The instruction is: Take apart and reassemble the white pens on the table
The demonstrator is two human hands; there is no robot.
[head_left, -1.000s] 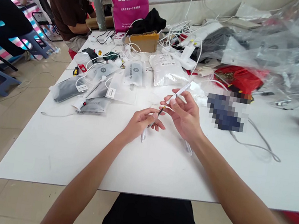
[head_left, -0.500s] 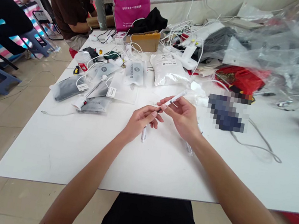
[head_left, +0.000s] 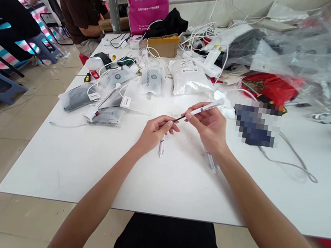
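Observation:
Above the table, my right hand point(head_left: 211, 129) is closed around a white pen barrel point(head_left: 207, 107), tilted up to the right. A thin dark pen refill point(head_left: 180, 118) shows between the barrel's lower end and my left hand point(head_left: 154, 134), whose thumb and fingers pinch its far end. Whether the refill's other end sits inside the barrel is hard to tell. Just below my left fingers lies a clear and white pen part point(head_left: 161, 147) on the table. More white pens or pen parts point(head_left: 211, 163) lie under my right wrist, partly hidden by it.
Frosted pouches point(head_left: 151, 80) and cables crowd the white table's point(head_left: 81, 178) far left, beside a white plastic packet point(head_left: 188, 77). On the right are a blurred dark blue object point(head_left: 251, 125), a grey cable point(head_left: 295, 164) and clear plastic bags point(head_left: 304, 58). A person point(head_left: 80, 5) sits behind, at the left.
My hands have drawn slightly apart, the right one moving right and up with the barrel. More of the dark refill now shows between them. The whole view has shifted a little.

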